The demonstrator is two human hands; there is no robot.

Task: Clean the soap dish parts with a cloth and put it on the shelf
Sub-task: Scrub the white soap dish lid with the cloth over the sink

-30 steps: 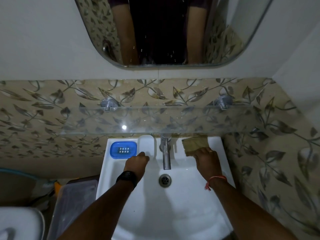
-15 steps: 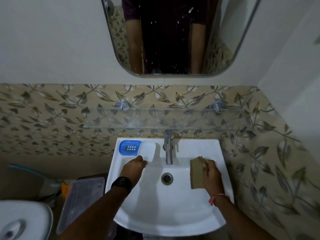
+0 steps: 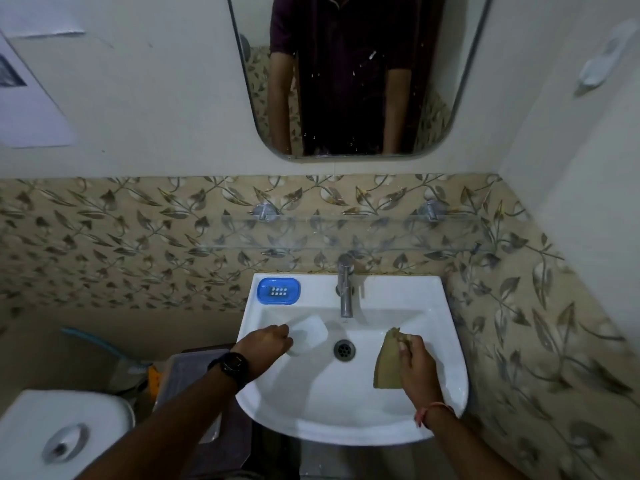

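Soap dish parts sit split in two at a white sink (image 3: pixel 446 344): the blue tray (image 3: pixel 278 291), an oval with rounded corners and a small grid of pale drain holes in its middle, lies flat on the sink's back left ledge, just left of the metal tap (image 3: pixel 345 289). The white part (image 3: pixel 308 334), a plain glossy rounded-rectangle shell with a shallow hollow, is in my left hand (image 3: pixel 265 344), tilted over the left side of the basin, above and left of the drain (image 3: pixel 344 350). My left fingers are curled together around its near end; the fingertips themselves are hidden under my knuckles. A black watch (image 3: pixel 231 365) is on that wrist.

My right hand (image 3: pixel 415 362) holds the cloth (image 3: pixel 388 365) over the right side of the basin, well apart from the white part. The cloth is a dull olive-tan, folded into a flat wedge that hangs down from a pinch between my thumb and bunched fingers at its top corner. A red thread (image 3: pixel 434 410) circles my right wrist.

Above the tap, the clear glass shelf (image 3: pixel 346 233) runs along the leaf-patterned tiles (image 3: pixel 104 237), fixed by two metal brackets. A mirror (image 3: pixel 346 74) hangs higher on the wall, and a toilet tank lid (image 3: pixel 62 431) is at lower left.
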